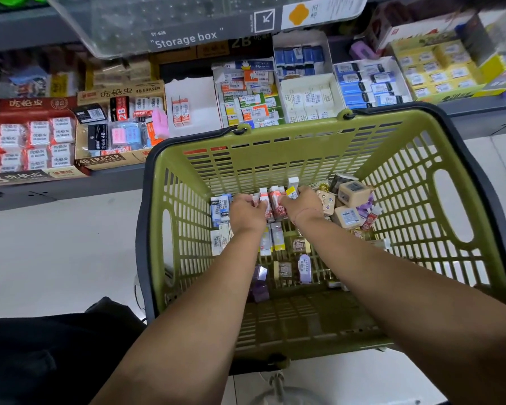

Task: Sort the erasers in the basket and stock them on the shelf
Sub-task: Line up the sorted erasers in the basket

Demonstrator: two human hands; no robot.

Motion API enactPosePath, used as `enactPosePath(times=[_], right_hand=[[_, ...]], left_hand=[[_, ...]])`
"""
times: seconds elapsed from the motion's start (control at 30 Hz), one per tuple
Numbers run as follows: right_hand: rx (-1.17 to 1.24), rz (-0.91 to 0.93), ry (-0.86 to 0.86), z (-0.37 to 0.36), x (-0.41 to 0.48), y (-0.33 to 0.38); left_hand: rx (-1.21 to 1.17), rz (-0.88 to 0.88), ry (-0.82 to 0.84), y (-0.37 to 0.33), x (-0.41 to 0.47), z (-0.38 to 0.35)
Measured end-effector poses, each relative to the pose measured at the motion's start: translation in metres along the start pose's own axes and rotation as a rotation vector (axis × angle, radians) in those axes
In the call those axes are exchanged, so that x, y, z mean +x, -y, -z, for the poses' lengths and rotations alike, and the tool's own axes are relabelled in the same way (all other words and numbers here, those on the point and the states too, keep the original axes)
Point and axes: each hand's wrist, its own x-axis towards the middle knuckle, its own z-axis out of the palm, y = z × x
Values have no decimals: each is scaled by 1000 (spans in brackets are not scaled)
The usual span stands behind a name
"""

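Note:
A green plastic basket (275, 147) stands on the floor before the shelf, with several small wrapped erasers loose on its bottom. Both my hands reach deep into it. My left hand (247, 210) has its fingers curled around red-and-white erasers (275, 200) at the far side. My right hand (301, 201) pinches a yellow-and-white eraser (292, 192) just beside them. Blue-and-white erasers (220, 206) lie left of my left hand, beige eraser blocks (349, 200) right of my right hand. Purple erasers (304, 268) lie nearer to me.
The grey shelf (70, 185) behind the basket carries open display boxes: a red 2B box (27, 138), a 4B eraser carton (120, 127), a white box with two erasers (193, 106), and blue and yellow boxes to the right. A clear storage box (187, 21) hangs overhead.

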Motion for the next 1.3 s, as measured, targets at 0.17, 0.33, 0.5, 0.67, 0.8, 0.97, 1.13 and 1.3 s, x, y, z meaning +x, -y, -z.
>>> enactPosePath(times=[0.17, 0.33, 0.5, 0.67, 0.8, 0.97, 1.13, 1.3], right_hand=[[-20, -44, 22, 0, -1, 1], [-2, -25, 68, -1, -2, 1], [9, -25, 104, 0, -3, 0], [29, -21, 104, 2, -5, 0], [145, 0, 102, 11, -8, 6], [126, 78, 230, 28, -20, 13], [-51, 49, 280, 25, -35, -3], [-114, -12, 305, 10, -38, -24]], left_hand=[[-4, 1, 32, -2, -1, -4], [68, 11, -3, -3, -2, -5], [60, -7, 22, -7, -2, -4], [49, -41, 33, -7, -5, 2], [-3, -51, 28, -3, -10, 15], [13, -79, -45, 8, -14, 51], [464, -221, 155, 41, -33, 67], [835, -472, 188, 52, -36, 52]])
